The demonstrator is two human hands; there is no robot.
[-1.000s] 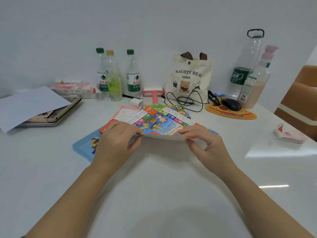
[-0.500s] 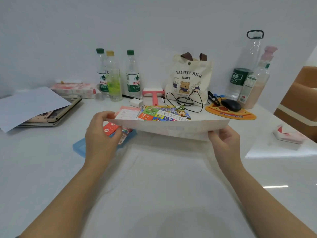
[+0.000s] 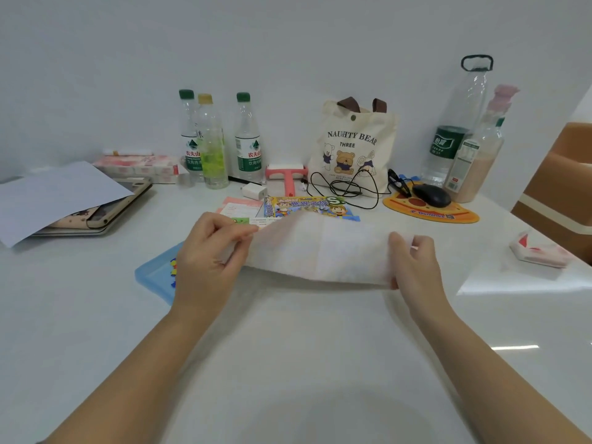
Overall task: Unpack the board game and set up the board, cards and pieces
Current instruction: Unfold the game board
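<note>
Far left: paper sheet (image 3: 54, 197) lying over a laptop (image 3: 105, 213); tissue pack (image 3: 141, 163) behind.

Back row: three bottles (image 3: 213, 142) by the wall, charger (image 3: 253, 191), pink roller (image 3: 287, 174).

Left of centre: blue tray (image 3: 153, 277) on the table (image 3: 288, 363), coloured pieces showing in it, partly hidden by the left hand (image 3: 208, 257). Pink leaflet (image 3: 238, 206) and game cover (image 3: 304, 205) lie flat just beyond.

Centre: folded board (image 3: 320, 251), pale back face toward the camera, held above the table between both hands. Left hand pinches the upper left corner, thumb on top. Right hand (image 3: 413, 267) is clamped on the right edge, fingers curled round it. The hands are well apart, one at each end.

Right: tote bag (image 3: 352, 145) with cable (image 3: 349, 187), mouse (image 3: 431, 195) on an orange mat (image 3: 429, 211), large bottle (image 3: 455, 123), small bottle (image 3: 477, 161), wrapper (image 3: 538, 251).

Step in hand, as judged: opening the board. Advice: keep both grips at the edges, part the panels evenly along the crease, turn the printed face up, and lower it onto the bare table near the body, clear of the tray and leaflet so no pieces scatter.
</note>
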